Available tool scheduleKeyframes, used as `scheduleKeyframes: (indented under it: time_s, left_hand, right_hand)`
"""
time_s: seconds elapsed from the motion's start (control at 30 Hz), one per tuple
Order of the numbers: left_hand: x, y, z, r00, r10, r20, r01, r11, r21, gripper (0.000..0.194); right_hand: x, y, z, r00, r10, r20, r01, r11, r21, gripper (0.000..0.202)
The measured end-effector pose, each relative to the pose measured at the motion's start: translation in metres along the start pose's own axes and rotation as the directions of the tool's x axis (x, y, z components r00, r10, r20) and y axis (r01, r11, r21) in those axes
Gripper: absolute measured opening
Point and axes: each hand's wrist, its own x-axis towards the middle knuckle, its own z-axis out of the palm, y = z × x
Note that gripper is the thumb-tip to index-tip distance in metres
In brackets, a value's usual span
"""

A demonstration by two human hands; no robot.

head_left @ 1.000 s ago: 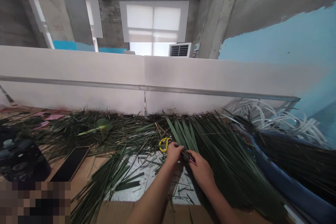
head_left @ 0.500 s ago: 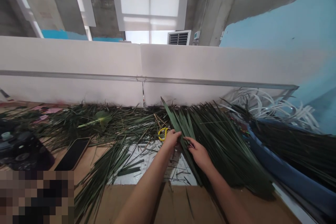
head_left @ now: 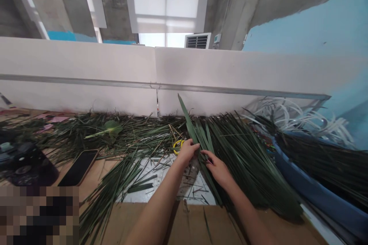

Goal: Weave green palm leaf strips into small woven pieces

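My left hand (head_left: 187, 152) is closed on a long green leaf (head_left: 186, 116), whose pointed tip stands up toward the white panel. Close beside it on the right, my right hand (head_left: 214, 164) has its fingers pinched around a small dark tool, mostly hidden by the fingers. The leaf's lower part runs down between my hands. Just left of my left hand lies a yellow ring-shaped handle (head_left: 176, 146). Under my hands is a white board (head_left: 166, 174) strewn with leaf scraps. A thick pile of long green leaves (head_left: 244, 160) spreads to the right of my right hand.
Thin leaf strips (head_left: 109, 183) lie at the left, near a phone (head_left: 79, 167) and a dark patterned container (head_left: 28, 164). Cardboard (head_left: 143, 222) covers the near edge. A blue container (head_left: 310, 183) of dark strips and white looped bands (head_left: 287, 113) are at the right.
The leaf in my left hand has moved upward, its tip now higher against the white panel. Both hands stay close together in nearly the same place. The view has shifted slightly.
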Motion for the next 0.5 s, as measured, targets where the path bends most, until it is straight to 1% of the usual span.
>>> scheduleKeyframes:
  time_s: [0.13,0.27,0.37,0.5]
  left_hand:
    - [-0.001,0.002,0.0,1.0,-0.018,-0.002,0.018,1.0,0.001,0.023]
    - [-0.003,0.004,-0.001,0.999,-0.035,-0.001,0.035,0.999,-0.011,0.025]
    - [-0.005,0.006,-0.001,0.999,-0.038,0.002,0.038,0.999,-0.02,0.024]
    - [-0.007,0.012,-0.001,0.999,-0.039,0.028,0.04,0.998,-0.043,0.026]
  right_hand:
    - [-0.001,-0.005,-0.001,0.999,0.033,0.014,-0.032,0.997,-0.067,0.056]
    - [-0.001,-0.008,-0.001,0.999,0.051,0.017,-0.05,0.996,-0.076,0.057]
    - [-0.001,-0.006,0.001,0.999,0.042,0.008,-0.041,0.996,-0.084,0.056]
    - [0.0,-0.001,0.004,1.0,0.015,0.0,-0.014,0.993,-0.115,0.051]
